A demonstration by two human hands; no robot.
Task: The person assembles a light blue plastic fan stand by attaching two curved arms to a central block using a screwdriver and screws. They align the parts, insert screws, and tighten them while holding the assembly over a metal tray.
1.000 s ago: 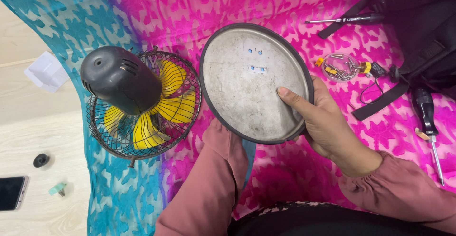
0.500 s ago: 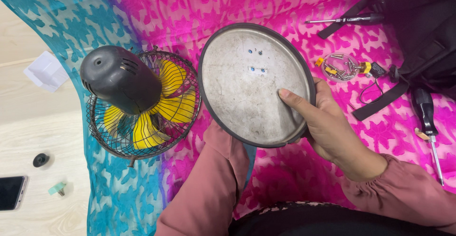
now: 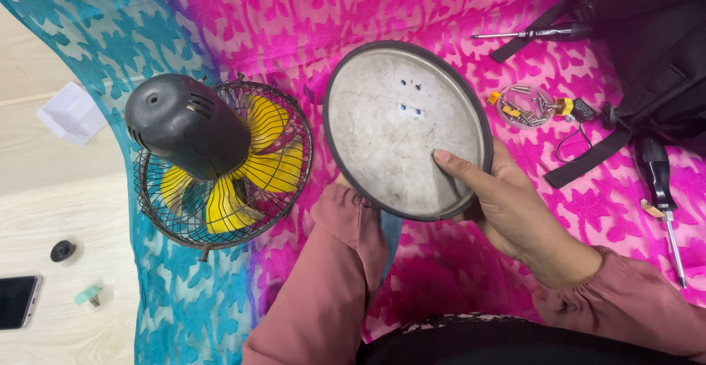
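Shifted slightly rightward since earlier, the round grey metal base plate [image 3: 401, 126] tilts underside-up for inspection; right hand [image 3: 507, 207] grip clamps its rim (thumb inside); left hand's grip is hidden beneath, beside the black-caged yellow-bladed fan [image 3: 220, 163].

A home floor used for repairs: patterned cloth [image 3: 243, 12] over pale wood-look flooring [image 3: 59, 210], screwdrivers [image 3: 533, 33] lying about.

One round metal base plate [image 3: 393, 126], one caged fan [image 3: 220, 163] with yellow blades, two screwdrivers [image 3: 540, 33] [image 3: 660, 188], one small dish of screws [image 3: 526, 105], one phone [image 3: 18, 300], one black bag [image 3: 654, 34].
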